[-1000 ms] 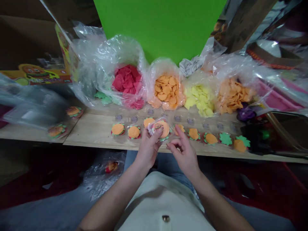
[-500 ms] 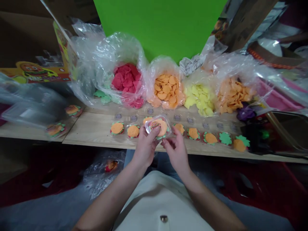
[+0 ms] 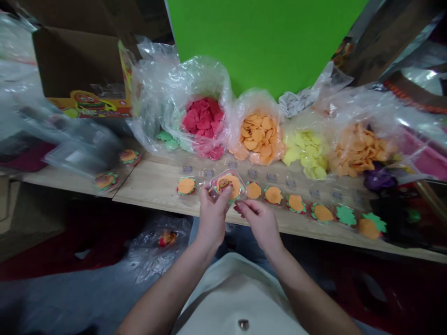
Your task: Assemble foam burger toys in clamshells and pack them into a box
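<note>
My left hand grips a small clear plastic case, thumb on top and fingers underneath. Inside it lie a round orange foam piece and green and red edges, with a burger picture at its left. My right hand has thumb and fingertips pinched at the lower right edge of the same case; a small dark red bit shows at the fingertips. Beside the case stands a row of open clear cases with foam burger layers, such as an orange-topped one and a green-topped one.
Behind the row are clear bags of red foam pieces, orange rounds, yellow pieces and more orange pieces. A green panel rises behind. Far left are a burger-printed display box and closed burger cases.
The view has swung left, so the table's things sit further right. The case stays in my left hand. My right fingers have closed to a pinch at its lower edge.
</note>
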A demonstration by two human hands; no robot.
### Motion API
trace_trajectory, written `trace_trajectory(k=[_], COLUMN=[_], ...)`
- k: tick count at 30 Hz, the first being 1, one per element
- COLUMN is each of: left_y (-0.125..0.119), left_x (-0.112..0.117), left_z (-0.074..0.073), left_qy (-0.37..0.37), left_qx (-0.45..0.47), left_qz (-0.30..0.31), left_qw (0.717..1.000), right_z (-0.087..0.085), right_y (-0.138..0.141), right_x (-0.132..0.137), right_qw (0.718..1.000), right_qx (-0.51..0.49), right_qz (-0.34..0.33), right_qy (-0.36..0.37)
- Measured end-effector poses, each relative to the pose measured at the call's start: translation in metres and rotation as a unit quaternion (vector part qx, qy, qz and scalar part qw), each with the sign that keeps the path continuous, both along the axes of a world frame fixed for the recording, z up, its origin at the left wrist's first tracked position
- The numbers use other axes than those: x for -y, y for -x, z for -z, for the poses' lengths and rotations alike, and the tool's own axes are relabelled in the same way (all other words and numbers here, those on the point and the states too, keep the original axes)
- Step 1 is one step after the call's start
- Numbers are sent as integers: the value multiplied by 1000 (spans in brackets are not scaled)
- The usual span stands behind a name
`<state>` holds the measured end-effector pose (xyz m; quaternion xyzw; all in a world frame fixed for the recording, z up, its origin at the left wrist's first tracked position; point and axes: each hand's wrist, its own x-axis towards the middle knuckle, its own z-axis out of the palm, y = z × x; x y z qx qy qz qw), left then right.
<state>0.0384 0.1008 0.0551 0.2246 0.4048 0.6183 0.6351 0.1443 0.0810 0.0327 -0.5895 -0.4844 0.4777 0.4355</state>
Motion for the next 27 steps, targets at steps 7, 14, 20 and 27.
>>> trace_trajectory(k=[7,14,20,27], left_y=[42,236,327,286], left_x=[10,-17,-64,-37], left_z=[14,26,29,48], left_qy=[23,115,178,176], left_qx=[7,-196,-296,-352], left_qz=[-42,-380,-456,-385], left_qw=[999,897,820,835], right_z=[18,59,62,18], right_y=[32,34,41,61], right_x=[-9,-8,0,-86], right_qw=[986,887,848,856], right_qx=[-41,189,246,319], right_qz=[-159,-418,-464,-376], right_qy=[4,-50,-66,-156])
